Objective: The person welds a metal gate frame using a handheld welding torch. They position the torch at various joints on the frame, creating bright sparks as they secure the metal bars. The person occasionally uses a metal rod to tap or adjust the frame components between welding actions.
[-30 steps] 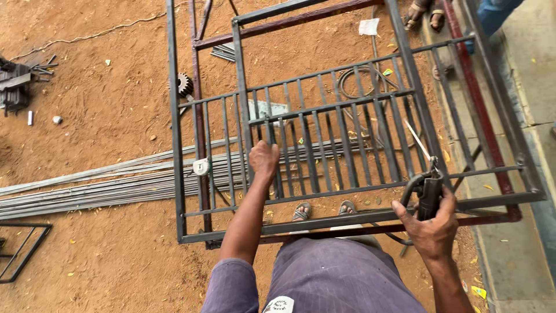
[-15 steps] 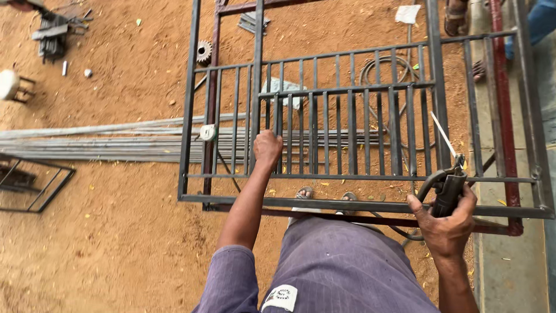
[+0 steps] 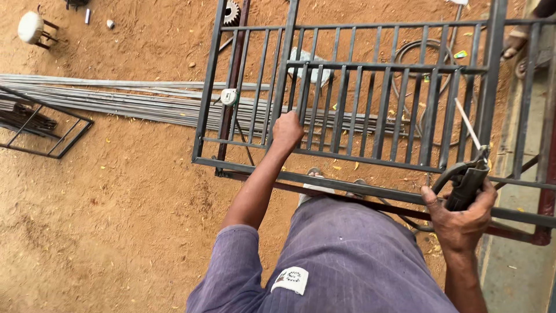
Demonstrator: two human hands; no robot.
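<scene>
Gate frame (image 3: 370, 156) held; one welding holder (image 3: 466, 185) gripped.

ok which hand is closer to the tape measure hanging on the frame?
Left. The left hand grips a bar of the metal grille frame, just right of the tape measure. The right hand holds the welding electrode holder at the frame's far right end.

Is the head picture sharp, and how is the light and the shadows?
Head view: mostly sharp, soft even daylight, only faint shadows under the grille and rods; no glare. Left hand and right hand with the welding holder look clear; straight bars bend slightly near the edges.
</scene>
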